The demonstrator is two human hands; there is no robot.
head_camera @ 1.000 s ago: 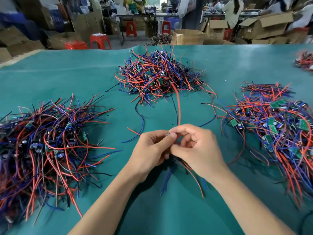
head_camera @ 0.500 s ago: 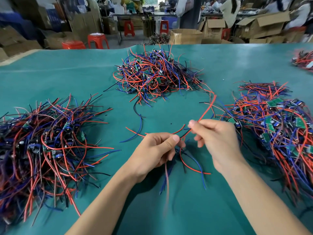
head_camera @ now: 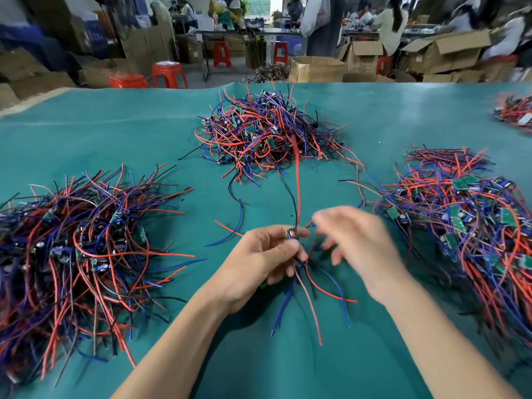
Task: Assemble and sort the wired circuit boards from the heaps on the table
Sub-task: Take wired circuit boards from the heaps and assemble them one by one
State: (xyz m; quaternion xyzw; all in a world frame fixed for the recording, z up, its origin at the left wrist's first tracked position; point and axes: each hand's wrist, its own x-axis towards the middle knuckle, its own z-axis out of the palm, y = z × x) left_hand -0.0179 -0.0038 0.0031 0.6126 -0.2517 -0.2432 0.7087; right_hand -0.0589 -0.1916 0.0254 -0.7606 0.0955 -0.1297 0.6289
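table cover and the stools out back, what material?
Table cover: looks like a teal matte sheet, cloth or vinyl; it ripples and lifts at the far left edge, too soft for a rigid top. Stools: likely moulded plastic; uniform glossy orange-red, one-piece legs and seat. Blurred, so not certain.

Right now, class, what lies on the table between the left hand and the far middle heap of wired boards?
In the head view, a red wire and a black wire run from the left hand up toward the middle heap, over bare green tablecloth.
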